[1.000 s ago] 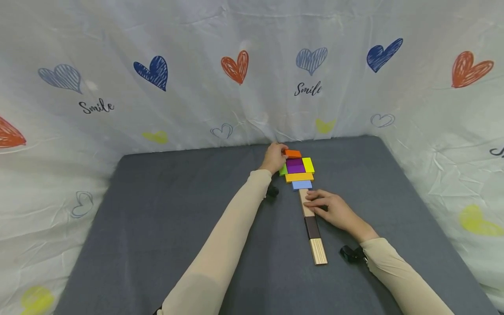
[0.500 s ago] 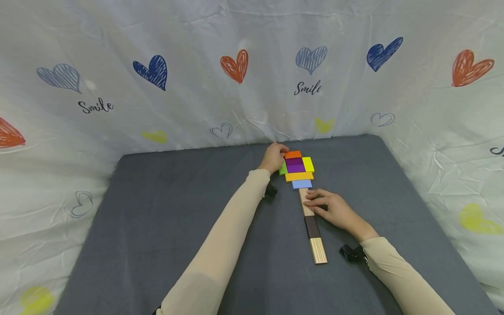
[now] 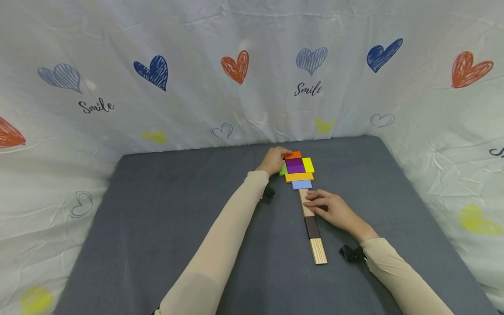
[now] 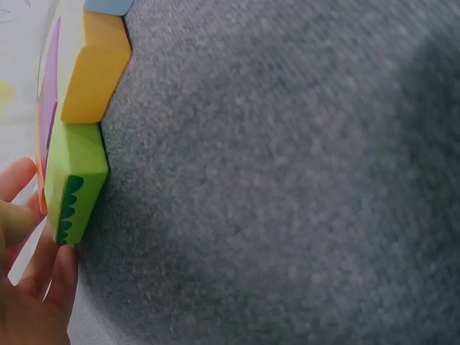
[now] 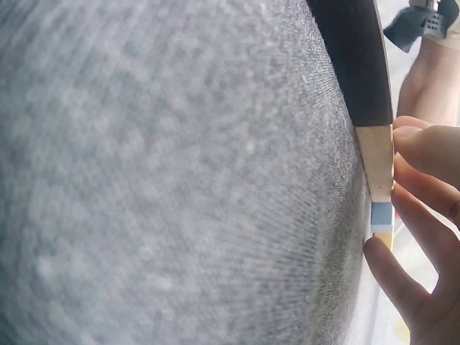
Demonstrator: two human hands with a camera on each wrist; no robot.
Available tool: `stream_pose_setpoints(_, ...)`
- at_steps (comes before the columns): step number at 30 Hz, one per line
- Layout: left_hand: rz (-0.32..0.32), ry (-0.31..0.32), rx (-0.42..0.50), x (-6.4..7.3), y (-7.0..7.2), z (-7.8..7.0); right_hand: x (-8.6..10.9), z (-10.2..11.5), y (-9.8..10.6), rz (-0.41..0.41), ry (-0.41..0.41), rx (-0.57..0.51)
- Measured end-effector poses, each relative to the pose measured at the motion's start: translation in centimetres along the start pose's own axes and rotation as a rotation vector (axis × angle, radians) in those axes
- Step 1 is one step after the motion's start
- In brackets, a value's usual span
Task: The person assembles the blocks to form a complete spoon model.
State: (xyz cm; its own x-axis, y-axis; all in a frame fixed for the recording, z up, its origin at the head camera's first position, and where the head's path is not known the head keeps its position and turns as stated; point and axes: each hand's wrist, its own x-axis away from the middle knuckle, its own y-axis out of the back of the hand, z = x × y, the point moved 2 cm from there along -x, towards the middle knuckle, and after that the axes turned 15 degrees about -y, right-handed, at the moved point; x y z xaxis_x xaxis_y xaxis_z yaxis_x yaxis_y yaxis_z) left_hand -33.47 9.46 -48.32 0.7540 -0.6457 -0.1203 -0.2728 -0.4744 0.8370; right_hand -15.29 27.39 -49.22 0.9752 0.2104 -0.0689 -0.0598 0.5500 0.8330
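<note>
My left hand (image 3: 272,161) reaches to the far end of a flat row of coloured blocks, fingertips touching the left end of an orange block (image 3: 293,155). In the left wrist view its fingers are beside the end of a green block (image 4: 80,172). Purple blocks (image 3: 295,166) lie between the green block and a yellow-green block (image 3: 309,165). Nearer come a yellow-orange block (image 3: 299,177) and a light blue block (image 3: 302,185). My right hand (image 3: 330,209) rests its spread fingertips on a pale wooden block (image 3: 305,199), adjoining the blue one.
A dark brown block (image 3: 313,227) and a striped light wooden block (image 3: 318,251) continue the line toward me. All lie on a grey cloth-covered table (image 3: 177,227). A white curtain (image 3: 189,100) with printed hearts stands behind. A black wrist camera (image 3: 349,253) hangs by the right sleeve.
The orange block has settled against the purple blocks, closing a slight gap. My left hand has shifted slightly nearer, its fingers now over the block's left end. The right hand stays put.
</note>
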Motion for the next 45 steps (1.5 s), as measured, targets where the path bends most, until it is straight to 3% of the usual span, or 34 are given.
stream_pose_setpoints(8,0.07,-0.067,-0.096,0.1,-0.1,0.2,0.1,-0.2,0.0,-0.004,0.014,0.001)
stream_pose_setpoints(22,0.103,-0.05,-0.068,0.3,0.3,0.5,-0.2,-0.2,0.0,-0.005,0.028,-0.007)
stream_pose_setpoints(30,0.084,-0.078,0.106,0.9,1.1,1.5,-0.5,-0.4,-0.1,0.009,0.023,0.006)
stream_pose_setpoints(38,0.098,-0.21,0.095,3.3,4.1,2.1,-0.9,-0.9,0.1,0.004,0.063,0.068)
stream_pose_setpoints(45,0.087,-0.279,0.054,7.5,7.0,2.7,-0.8,-1.0,0.6,-0.03,0.115,0.143)
